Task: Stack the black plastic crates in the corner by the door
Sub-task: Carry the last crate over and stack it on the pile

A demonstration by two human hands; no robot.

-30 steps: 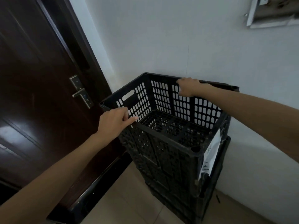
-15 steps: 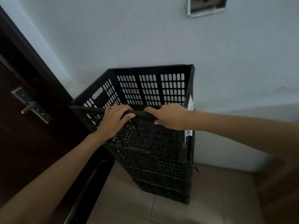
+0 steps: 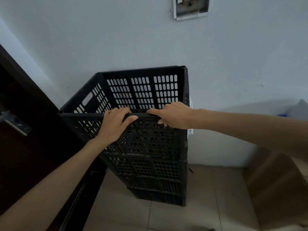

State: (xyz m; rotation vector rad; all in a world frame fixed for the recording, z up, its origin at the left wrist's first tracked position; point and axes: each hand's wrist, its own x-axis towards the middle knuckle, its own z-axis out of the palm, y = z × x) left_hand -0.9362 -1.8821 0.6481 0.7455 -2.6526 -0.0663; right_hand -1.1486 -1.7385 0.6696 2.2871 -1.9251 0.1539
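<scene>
A stack of black perforated plastic crates stands on the floor in the corner between the white wall and the dark door. The top crate (image 3: 143,90) sits nested on the lower crates (image 3: 155,174). My left hand (image 3: 115,124) lies over the top crate's near rim, fingers curled on it. My right hand (image 3: 175,115) grips the same near rim just to the right, thumb on the outer side. A white label shows at the stack's right side.
The dark wooden door (image 3: 25,147) with a metal handle (image 3: 15,122) is at the left. A brown cardboard box (image 3: 280,184) stands at the lower right on the tiled floor (image 3: 208,205). A wall box (image 3: 190,7) hangs above.
My right hand moved from the crate's far rim to the near rim beside my left hand. The view swung right, so the door now fills less of the frame.
</scene>
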